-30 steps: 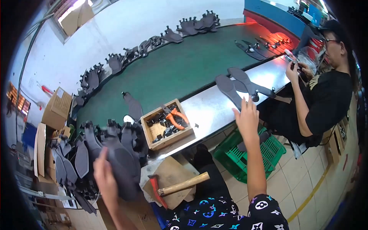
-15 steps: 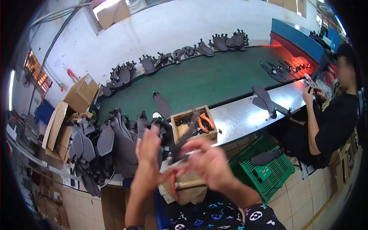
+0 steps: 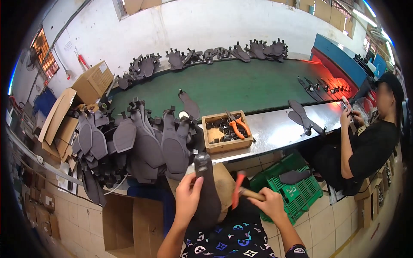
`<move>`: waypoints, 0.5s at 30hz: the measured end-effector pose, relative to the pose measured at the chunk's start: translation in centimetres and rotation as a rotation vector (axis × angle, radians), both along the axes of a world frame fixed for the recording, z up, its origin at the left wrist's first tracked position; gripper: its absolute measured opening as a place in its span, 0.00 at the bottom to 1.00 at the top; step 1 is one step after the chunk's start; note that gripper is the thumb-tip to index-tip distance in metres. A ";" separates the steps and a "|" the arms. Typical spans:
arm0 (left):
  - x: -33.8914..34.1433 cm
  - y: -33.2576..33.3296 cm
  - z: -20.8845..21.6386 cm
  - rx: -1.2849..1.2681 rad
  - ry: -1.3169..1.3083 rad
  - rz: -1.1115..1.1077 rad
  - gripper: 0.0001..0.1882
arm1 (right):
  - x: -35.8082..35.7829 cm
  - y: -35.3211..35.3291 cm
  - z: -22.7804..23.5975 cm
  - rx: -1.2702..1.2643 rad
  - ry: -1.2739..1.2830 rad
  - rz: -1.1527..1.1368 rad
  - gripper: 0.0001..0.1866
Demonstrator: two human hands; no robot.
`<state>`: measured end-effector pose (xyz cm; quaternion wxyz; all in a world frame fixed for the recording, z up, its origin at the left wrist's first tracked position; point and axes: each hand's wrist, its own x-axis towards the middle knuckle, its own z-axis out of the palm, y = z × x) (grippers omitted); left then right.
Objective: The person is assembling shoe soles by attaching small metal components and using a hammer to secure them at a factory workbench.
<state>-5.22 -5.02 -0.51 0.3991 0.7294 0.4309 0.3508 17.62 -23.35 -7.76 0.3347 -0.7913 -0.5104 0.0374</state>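
Note:
My left hand (image 3: pixel 188 199) is closed on the edge of a dark grey shoe sole (image 3: pixel 208 193), which stands upright over a light tan block (image 3: pixel 223 185); the sole's upper end has a shiny black tip. My right hand (image 3: pixel 272 204) is wrapped round the wooden handle of a hammer (image 3: pixel 237 189). Its orange-red head is just right of the sole, apart from it. Beyond my hands, a wooden box (image 3: pixel 228 147) holds small black pieces, with orange-handled pliers (image 3: pixel 238 127) lying across it.
Many dark soles (image 3: pixel 146 142) are heaped at the left, and more line the far side of the green conveyor belt (image 3: pixel 241 84). A person (image 3: pixel 370 142) works at the right beside a metal ledge (image 3: pixel 275 131). Below are green crates (image 3: pixel 297 191) and an open carton (image 3: pixel 142 223).
My right hand has taken hold of the hammer, which lay by the tan block. My left hand has come lower and grips the sole upright. The view has shifted slightly.

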 end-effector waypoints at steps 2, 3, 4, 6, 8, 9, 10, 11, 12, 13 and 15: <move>1.5 0.2 -2.0 0.352 0.315 -0.004 0.15 | 1.0 -2.3 -1.7 0.102 0.164 -0.117 0.19; 2.7 0.0 -1.4 0.490 0.492 0.137 0.16 | 1.6 -3.1 -2.7 0.175 0.222 -0.149 0.18; 3.7 0.0 -0.8 0.629 0.669 0.281 0.17 | 1.9 -4.2 -3.2 0.179 0.225 -0.150 0.18; 5.7 1.6 1.3 0.690 0.601 0.141 0.16 | 1.5 -6.9 -3.4 0.132 0.433 -0.277 0.17; 9.3 5.1 2.0 0.723 0.575 -0.110 0.16 | 1.2 -7.5 -3.3 0.116 0.512 -0.324 0.16; 11.3 8.0 1.0 0.704 0.632 -0.210 0.17 | 0.7 -7.4 -3.1 0.107 0.585 -0.345 0.16; 13.0 11.2 -0.4 0.766 0.723 -0.249 0.15 | 0.2 -6.1 -1.6 0.228 0.677 -0.290 0.13; 14.0 14.0 -1.3 0.826 0.817 -0.282 0.14 | 0.5 -5.5 -1.7 0.236 0.695 -0.272 0.13; 15.3 16.2 -1.0 0.618 0.890 -0.370 0.13 | 0.7 -4.8 -2.4 0.265 0.725 -0.212 0.13; 16.2 17.5 -0.8 0.408 0.951 -0.455 0.11 | 1.1 -4.1 -2.6 0.296 0.751 -0.157 0.12; 16.4 18.7 -0.4 0.367 0.846 -0.480 0.09 | 1.8 -2.4 0.2 0.293 0.693 -0.100 0.11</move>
